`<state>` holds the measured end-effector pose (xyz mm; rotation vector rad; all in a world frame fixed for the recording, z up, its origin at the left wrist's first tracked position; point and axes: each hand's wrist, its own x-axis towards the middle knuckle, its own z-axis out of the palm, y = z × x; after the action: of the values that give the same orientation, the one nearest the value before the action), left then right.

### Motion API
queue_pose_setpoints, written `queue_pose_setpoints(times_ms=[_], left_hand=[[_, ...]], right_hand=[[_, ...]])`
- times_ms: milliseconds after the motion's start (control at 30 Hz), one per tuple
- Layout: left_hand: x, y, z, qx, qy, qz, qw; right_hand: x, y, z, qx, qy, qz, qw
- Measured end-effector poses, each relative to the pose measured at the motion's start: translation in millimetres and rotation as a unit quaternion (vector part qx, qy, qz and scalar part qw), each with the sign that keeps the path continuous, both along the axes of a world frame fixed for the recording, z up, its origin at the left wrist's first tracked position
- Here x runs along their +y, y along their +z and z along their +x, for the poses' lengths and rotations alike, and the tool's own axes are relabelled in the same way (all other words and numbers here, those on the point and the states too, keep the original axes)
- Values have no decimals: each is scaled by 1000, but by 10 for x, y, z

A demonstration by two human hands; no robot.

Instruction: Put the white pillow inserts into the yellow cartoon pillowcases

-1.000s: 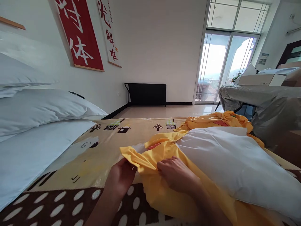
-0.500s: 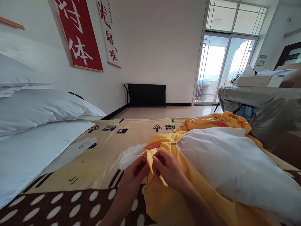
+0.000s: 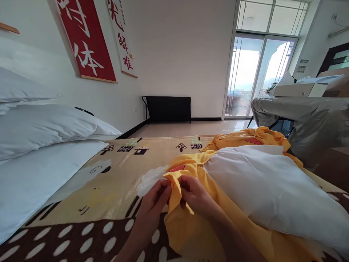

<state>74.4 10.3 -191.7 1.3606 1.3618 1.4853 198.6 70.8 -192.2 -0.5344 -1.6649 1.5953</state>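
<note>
A yellow pillowcase (image 3: 191,233) lies crumpled on the patterned bed cover (image 3: 117,182), with a white pillow (image 3: 267,185) resting on it to the right. My left hand (image 3: 154,202) pinches the bunched near-left edge of the yellow fabric. Right beside it, my right hand (image 3: 195,194) grips the same edge, the fingers of both hands curled into the cloth and nearly touching. More yellow fabric (image 3: 251,136) is heaped beyond the white pillow.
Stacked white pillows (image 3: 43,127) lie on the left of the bed by the wall. Red and white banners (image 3: 87,40) hang above. A plastic-covered table (image 3: 302,116) with boxes stands at right. A black bench (image 3: 169,108) sits by the far wall near glass doors (image 3: 253,76).
My left hand drew the spread yellow edge rightward and both hands came together, bunching the fabric between them. In the last half second they barely shifted.
</note>
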Motion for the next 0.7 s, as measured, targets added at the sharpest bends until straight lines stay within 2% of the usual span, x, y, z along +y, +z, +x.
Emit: queue_pose_setpoints(times_ms=[200, 333, 500, 700], left_hand=[[21, 3, -6, 35, 1, 5, 999], [47, 2, -18, 53, -1, 20, 998], [32, 27, -25, 17, 47, 32, 998], [0, 44, -95, 44, 89, 32, 995]], right_hand=[[28, -32, -59, 19, -46, -42, 998], [64, -50, -66, 53, -39, -54, 996], [39, -79, -76, 3, -73, 20, 997], [-22, -97, -94, -47, -118, 117, 985]])
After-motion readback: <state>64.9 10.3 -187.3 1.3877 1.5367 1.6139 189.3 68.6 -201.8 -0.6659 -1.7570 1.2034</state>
